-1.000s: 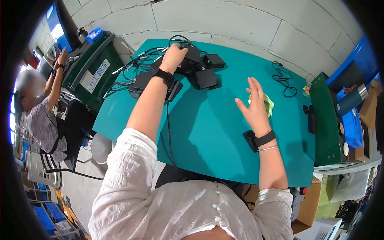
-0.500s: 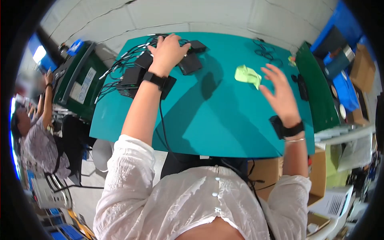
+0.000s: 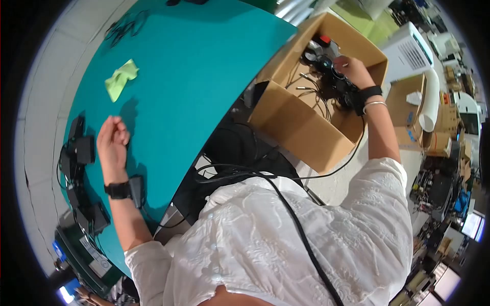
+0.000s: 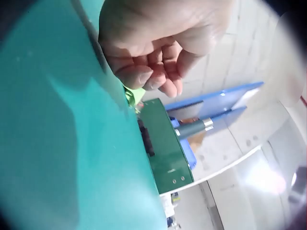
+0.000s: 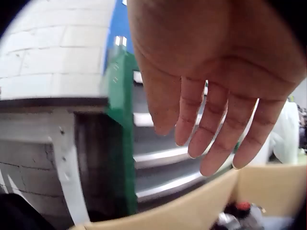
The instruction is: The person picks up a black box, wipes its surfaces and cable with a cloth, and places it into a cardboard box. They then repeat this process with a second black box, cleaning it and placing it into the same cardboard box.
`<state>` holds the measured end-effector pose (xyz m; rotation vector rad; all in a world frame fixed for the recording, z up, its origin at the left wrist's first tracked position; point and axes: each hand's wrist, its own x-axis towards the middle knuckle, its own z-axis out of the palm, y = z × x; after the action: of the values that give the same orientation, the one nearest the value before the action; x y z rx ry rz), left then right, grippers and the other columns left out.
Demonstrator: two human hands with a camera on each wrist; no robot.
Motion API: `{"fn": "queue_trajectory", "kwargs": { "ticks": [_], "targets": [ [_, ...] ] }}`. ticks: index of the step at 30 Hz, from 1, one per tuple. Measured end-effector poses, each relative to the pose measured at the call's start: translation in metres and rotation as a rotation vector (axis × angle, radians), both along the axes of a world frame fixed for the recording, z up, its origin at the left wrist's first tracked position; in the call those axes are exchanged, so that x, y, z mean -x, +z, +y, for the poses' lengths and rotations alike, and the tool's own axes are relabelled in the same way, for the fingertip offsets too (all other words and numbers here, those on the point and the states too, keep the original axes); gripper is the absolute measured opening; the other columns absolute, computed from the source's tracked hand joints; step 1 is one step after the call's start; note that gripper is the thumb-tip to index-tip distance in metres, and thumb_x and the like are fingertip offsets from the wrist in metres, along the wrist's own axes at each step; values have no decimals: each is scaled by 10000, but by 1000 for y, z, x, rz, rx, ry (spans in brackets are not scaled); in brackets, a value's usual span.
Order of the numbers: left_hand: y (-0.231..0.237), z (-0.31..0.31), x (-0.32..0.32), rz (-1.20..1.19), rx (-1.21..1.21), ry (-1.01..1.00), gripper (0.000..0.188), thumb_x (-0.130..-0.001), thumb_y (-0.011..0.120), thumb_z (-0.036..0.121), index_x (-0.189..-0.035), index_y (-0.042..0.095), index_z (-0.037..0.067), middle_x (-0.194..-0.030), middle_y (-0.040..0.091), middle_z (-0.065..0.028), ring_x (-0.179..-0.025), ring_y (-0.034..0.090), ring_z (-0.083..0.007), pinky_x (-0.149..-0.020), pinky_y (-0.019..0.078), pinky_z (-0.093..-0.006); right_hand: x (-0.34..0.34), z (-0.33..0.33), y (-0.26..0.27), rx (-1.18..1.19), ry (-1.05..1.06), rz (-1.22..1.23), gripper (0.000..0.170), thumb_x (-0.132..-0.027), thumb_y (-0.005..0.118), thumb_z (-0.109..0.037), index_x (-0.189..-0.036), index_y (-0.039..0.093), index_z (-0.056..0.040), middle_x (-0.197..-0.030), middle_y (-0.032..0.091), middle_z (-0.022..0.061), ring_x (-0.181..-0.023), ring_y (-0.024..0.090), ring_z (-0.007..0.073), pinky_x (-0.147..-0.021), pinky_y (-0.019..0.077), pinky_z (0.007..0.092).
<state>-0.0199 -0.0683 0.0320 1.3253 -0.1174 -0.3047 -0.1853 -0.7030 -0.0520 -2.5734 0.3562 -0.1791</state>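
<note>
Brown open-topped cardboard box point(image 3: 301, 122) is standing beside the flat teal bench point(image 3: 204, 66), holding dark tangled gear point(image 3: 333, 82) and black silver-tipped cables point(image 3: 306, 88). Right hand point(image 3: 354, 72) is hovering over it, fingers point(image 5: 217, 127) hanging nearly straight, gripping nothing. Left hand point(image 3: 112, 145) is hanging above bench, fingers loosely curled, holding nothing; crumpled lime-green cloth point(image 3: 121, 80) and black boxy devices point(image 3: 84, 150) are lying nearby.

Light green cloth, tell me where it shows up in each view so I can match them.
Head: the light green cloth lies upper left, beyond the left hand.
Left wrist: the light green cloth is near centre, just below that hand, partly hidden.
Right wrist: not in it.
Landmark: teal tabletop, in head and left wrist.
</note>
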Motion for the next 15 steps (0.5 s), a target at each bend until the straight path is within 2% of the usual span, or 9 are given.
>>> {"fn": "queue_trajectory", "kwargs": {
  "ticks": [2, 3, 4, 5, 7, 9, 11, 13, 15],
  "targets": [
    [-4, 14, -3, 73, 109, -26, 219, -1009, 457, 206, -953, 554, 19, -774, 488, -33, -616, 400, -114, -547, 329, -247, 15, -33, -63, -53, -41, 123, 183, -779, 669, -145, -928, 696, -43, -828, 697, 123, -780, 678, 260, -740, 525, 337],
    [-6, 19, -4, 106, 189, -59, 218, -1015, 446, 207, -956, 536, 18, -793, 471, -38, -626, 383, -119, -552, 330, -247, 17, -44, -95, -116, -145, 261, 189, -771, 668, -160, -926, 700, -57, -813, 700, 114, -763, 681, 241, -732, 529, 330],
    [-10, 23, -6, 124, 261, -62, 209, -1022, 428, 196, -959, 510, 14, -825, 450, -51, -645, 363, -128, -562, 330, -248, 19, -46, -108, -164, -88, 338, 203, -763, 673, -180, -928, 703, -65, -807, 703, 104, -749, 681, 225, -713, 533, 323],
    [-8, 21, -2, 146, 305, 17, 205, -1020, 434, 190, -954, 509, 11, -837, 448, -56, -652, 352, -127, -567, 331, -248, 28, -62, -150, -164, -19, 329, 209, -761, 684, -199, -929, 707, -77, -815, 705, 98, -741, 679, 215, -692, 535, 316],
    [-12, 32, -4, 149, 350, -8, 208, -1023, 424, 192, -960, 502, 9, -837, 440, -53, -644, 339, -131, -570, 327, -254, 42, -56, -190, -159, -111, 525, 245, -755, 703, -240, -952, 717, -96, -821, 705, 102, -744, 679, 218, -695, 537, 338],
    [-16, 43, -8, 171, 381, -40, 198, -1024, 421, 191, -966, 486, 13, -840, 416, -58, -645, 332, -138, -566, 325, -260, 51, -50, -221, -125, -57, 699, 277, -750, 707, -261, -979, 723, -106, -835, 710, 97, -747, 679, 226, -708, 539, 349],
    [-19, 45, -11, 178, 390, -66, 191, -1028, 411, 191, -971, 474, 20, -842, 409, -55, -648, 332, -136, -564, 327, -262, 56, -48, -260, -127, 32, 738, 323, -766, 699, -269, -1029, 706, -82, -867, 712, 101, -742, 685, 191, -699, 541, 314],
    [-19, 48, -11, 184, 387, -61, 191, -1029, 408, 194, -973, 471, 22, -840, 407, -54, -649, 334, -135, -565, 329, -263, 41, -30, -258, -278, 19, 851, 341, -783, 679, -289, -1039, 703, -64, -869, 714, 108, -720, 691, 200, -634, 548, 317],
    [-19, 49, -13, 186, 387, -54, 192, -1030, 405, 196, -975, 467, 24, -839, 405, -53, -650, 336, -134, -565, 330, -263, 22, -25, -292, -146, 189, 600, 306, -787, 655, -292, -1005, 724, -89, -902, 711, 123, -733, 688, 212, -664, 545, 331]
  ]
}}
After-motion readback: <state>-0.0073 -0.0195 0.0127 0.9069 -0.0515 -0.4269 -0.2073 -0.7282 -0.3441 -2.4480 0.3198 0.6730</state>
